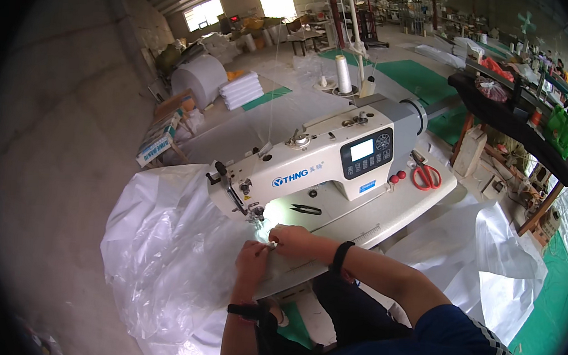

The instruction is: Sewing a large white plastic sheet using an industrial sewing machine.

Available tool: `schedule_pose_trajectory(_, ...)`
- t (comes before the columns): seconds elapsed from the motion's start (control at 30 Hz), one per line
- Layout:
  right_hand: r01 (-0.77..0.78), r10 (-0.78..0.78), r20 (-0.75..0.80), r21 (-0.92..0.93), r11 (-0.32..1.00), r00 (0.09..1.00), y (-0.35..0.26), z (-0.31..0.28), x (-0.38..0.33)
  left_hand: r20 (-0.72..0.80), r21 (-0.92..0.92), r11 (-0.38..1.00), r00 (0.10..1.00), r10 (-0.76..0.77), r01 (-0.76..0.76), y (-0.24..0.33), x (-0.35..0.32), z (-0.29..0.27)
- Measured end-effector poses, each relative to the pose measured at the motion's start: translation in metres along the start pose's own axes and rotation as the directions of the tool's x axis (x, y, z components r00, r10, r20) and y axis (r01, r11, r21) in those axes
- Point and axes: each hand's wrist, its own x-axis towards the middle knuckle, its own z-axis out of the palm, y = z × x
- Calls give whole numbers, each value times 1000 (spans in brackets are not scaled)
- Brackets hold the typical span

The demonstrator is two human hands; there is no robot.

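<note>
Plastic sheeting point(158, 254), one clear bundle, spills off the sewing table point(388, 216) leftward, its edge under the needle of one white sewing machine point(319, 160). Left hand point(252, 260) and right hand point(290, 239) both pinch that edge. One red scissors point(425, 176), one black snips point(305, 209).

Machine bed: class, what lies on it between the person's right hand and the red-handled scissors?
In the head view, small black thread snips lie between the right hand and the red-handled scissors.
</note>
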Motion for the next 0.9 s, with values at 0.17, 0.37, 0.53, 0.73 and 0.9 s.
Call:
schedule_pose_trajectory(0.17,-11,11,-12,-12,1000,1000,10,2,1,64,-19,1000,998,-23,24,4,5,1)
schedule_pose_trajectory(0.37,-207,209,35,-40,977,977,15,6,7,44,80,997,999,-1,-2,-3,15,9)
schedule_pose_trajectory(0.53,-224,231,150,-57,973,961,7,11,31,160,35,998,985,-64,60,-12,26,-9)
schedule_pose_trajectory(0.73,-328,359,310,-151,933,880,69,46,59,-55,538,843,998,2,28,28,16,-4)
schedule_pose_trajectory(0.9,146,86,422,-488,861,903,42,57,62,-122,364,913,962,244,-185,18,-21,11)
